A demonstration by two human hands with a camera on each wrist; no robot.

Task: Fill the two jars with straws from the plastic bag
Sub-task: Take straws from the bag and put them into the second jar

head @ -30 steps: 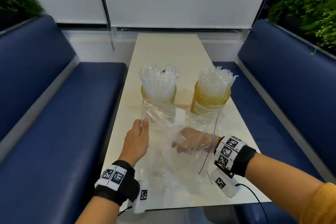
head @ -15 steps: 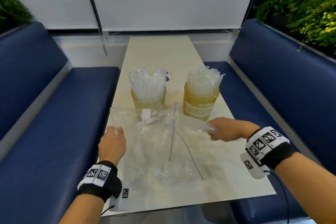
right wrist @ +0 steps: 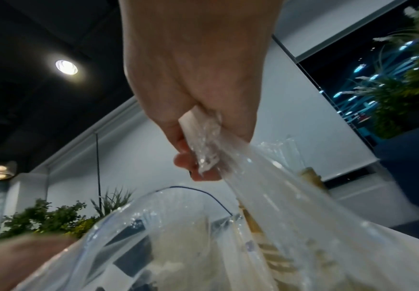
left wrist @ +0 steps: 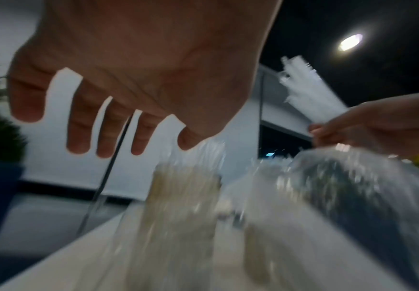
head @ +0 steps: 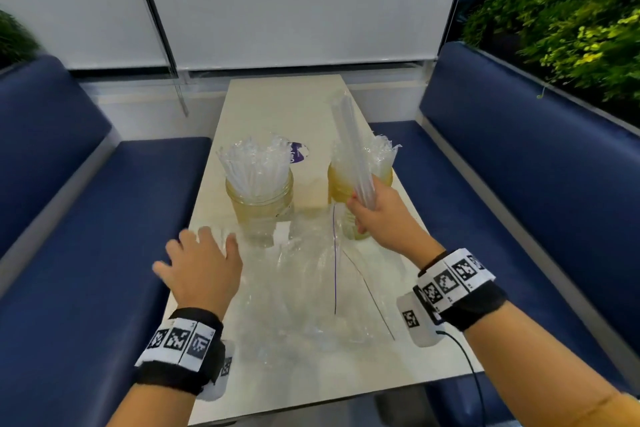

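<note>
Plastic bag: the clear, crumpled plastic bag [head: 311, 291] is seen lying flat on the table [head: 277, 104], nearest the viewer, between the two wrists. It appears limp and nearly emptied, though its contents cannot be told for sure through the creases.

Left hand: the left hand [head: 202, 267] is spread, fingers straight and parted, nothing gripped. It is held over the bag's left edge; whether it touches the film cannot be told. The wrist view shows the open palm above the blurred bag. It is probably placed there to keep the light film from sliding as straws are drawn out.

Right hand: the right hand [head: 377, 215] is closed round the lower end of a bundle of straws [head: 351, 149]. In the right wrist view a fold of bag film seems caught in the same grip. The bundle is held upright, tips away from the grip, likely so the straws can be lowered end-first.

Right jar: the amber right jar [head: 341, 184] stands just beyond and below the gripping hand, partly hidden by it, already crowded with straws.

Left jar: the left jar [head: 259, 204] stands past the open left hand, well packed too.

Step judged: insertion of a late bundle into the right jar; trailing film may need shaking off.
</note>
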